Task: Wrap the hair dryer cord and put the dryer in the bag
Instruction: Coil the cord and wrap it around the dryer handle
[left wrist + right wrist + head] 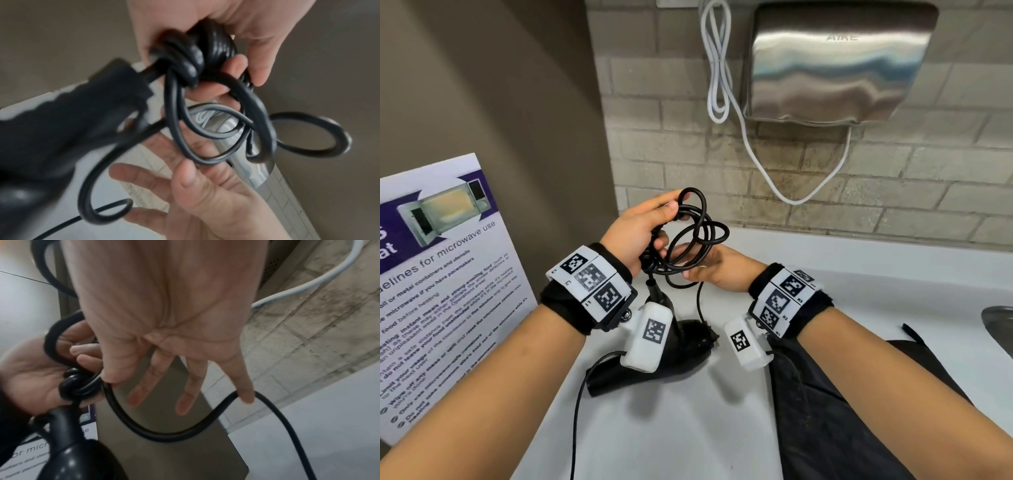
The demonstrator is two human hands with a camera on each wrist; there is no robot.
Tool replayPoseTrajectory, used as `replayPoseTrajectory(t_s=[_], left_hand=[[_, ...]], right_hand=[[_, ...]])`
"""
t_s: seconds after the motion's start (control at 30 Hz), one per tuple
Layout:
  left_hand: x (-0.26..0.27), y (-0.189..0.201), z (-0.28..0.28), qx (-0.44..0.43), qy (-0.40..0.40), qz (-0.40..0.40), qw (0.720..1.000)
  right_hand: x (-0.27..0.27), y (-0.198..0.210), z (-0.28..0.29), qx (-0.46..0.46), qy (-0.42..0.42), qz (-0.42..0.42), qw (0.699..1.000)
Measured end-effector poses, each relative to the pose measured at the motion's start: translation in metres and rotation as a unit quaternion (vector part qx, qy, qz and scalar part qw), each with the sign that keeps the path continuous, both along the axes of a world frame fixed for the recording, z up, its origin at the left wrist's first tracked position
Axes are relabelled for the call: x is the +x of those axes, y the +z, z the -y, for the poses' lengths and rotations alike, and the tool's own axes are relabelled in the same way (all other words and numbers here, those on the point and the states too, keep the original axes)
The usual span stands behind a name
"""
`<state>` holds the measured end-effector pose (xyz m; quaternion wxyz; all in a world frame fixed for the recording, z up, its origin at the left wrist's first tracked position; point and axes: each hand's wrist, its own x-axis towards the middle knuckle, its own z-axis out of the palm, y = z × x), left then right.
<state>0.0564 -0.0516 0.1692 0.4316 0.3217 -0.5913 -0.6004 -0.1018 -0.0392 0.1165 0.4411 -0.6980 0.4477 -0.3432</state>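
My left hand (650, 226) grips a bunch of coiled loops of the black cord (700, 233) above the white counter. In the left wrist view the tight coil (205, 48) sits between the left fingers (252, 65) and the palm. The black hair dryer (688, 342) hangs handle-up from that cord, just under the left wrist; whether it touches the counter I cannot tell. My right hand (714, 270) is beside the loops with straight fingers (185, 402), and one loop (144, 431) runs across its thumb and little finger. The black bag (842, 411) lies under my right forearm.
A steel hand dryer (835, 61) with a white cable (722, 75) is mounted on the brick wall ahead. A microwave-guidelines poster (441, 274) leans at the left. A sink rim (1000, 325) shows at the right edge of the white counter (688, 438).
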Motion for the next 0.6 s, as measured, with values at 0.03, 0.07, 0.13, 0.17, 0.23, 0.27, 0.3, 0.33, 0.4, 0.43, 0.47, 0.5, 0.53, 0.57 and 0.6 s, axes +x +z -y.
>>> replayPoseTrajectory(t_s=[0.03, 0.07, 0.13, 0.17, 0.23, 0.27, 0.3, 0.33, 0.4, 0.43, 0.47, 0.5, 0.53, 0.57, 0.6], left_hand=[[0.001, 0.0, -0.001, 0.002, 0.003, 0.002, 1.0], [0.001, 0.0, -0.001, 0.006, 0.005, 0.004, 1.0], [0.002, 0.0, -0.003, 0.013, 0.005, 0.01, 1.0], [0.001, 0.0, -0.004, 0.015, 0.003, 0.014, 1.0], [-0.001, -0.001, -0.007, 0.02, -0.005, 0.018, 1.0], [-0.002, -0.001, -0.009, 0.027, -0.009, 0.015, 0.999], [-0.003, -0.001, -0.01, 0.037, -0.013, 0.007, 0.999], [-0.003, -0.001, -0.012, 0.05, -0.018, -0.003, 0.999], [-0.002, 0.0, -0.013, 0.067, -0.032, -0.019, 0.997], [-0.001, -0.001, -0.014, 0.067, -0.038, -0.02, 0.997], [0.0, -0.001, -0.014, 0.064, -0.041, -0.018, 0.997], [0.0, -0.002, -0.015, 0.061, -0.041, -0.015, 0.997], [-0.001, -0.003, -0.015, 0.061, -0.039, -0.015, 0.997], [-0.001, -0.003, -0.014, 0.063, -0.036, -0.017, 0.997], [-0.001, -0.003, -0.013, 0.063, -0.034, -0.019, 0.997]], right_hand=[[-0.001, -0.001, 0.001, 0.001, 0.001, -0.004, 1.0], [-0.001, -0.003, 0.003, -0.002, 0.001, -0.014, 1.0], [-0.003, -0.006, 0.006, -0.01, 0.006, -0.023, 1.0], [-0.003, -0.006, 0.006, -0.007, -0.003, -0.011, 1.0], [-0.004, -0.008, 0.011, -0.037, -0.067, -0.016, 0.997], [-0.007, -0.013, 0.016, -0.073, -0.133, -0.049, 0.987], [-0.013, -0.018, 0.022, -0.097, -0.202, -0.087, 0.971], [-0.02, -0.023, 0.027, -0.099, -0.259, -0.108, 0.955], [-0.035, -0.034, 0.033, -0.054, -0.343, -0.128, 0.929], [-0.043, -0.04, 0.035, -0.025, -0.377, -0.134, 0.916], [-0.052, -0.045, 0.034, -0.002, -0.403, -0.132, 0.906], [-0.058, -0.048, 0.033, 0.015, -0.418, -0.128, 0.899], [-0.062, -0.051, 0.032, 0.024, -0.425, -0.124, 0.896], [-0.064, -0.052, 0.032, 0.032, -0.425, -0.127, 0.896], [-0.065, -0.052, 0.032, 0.033, -0.416, -0.14, 0.898]])
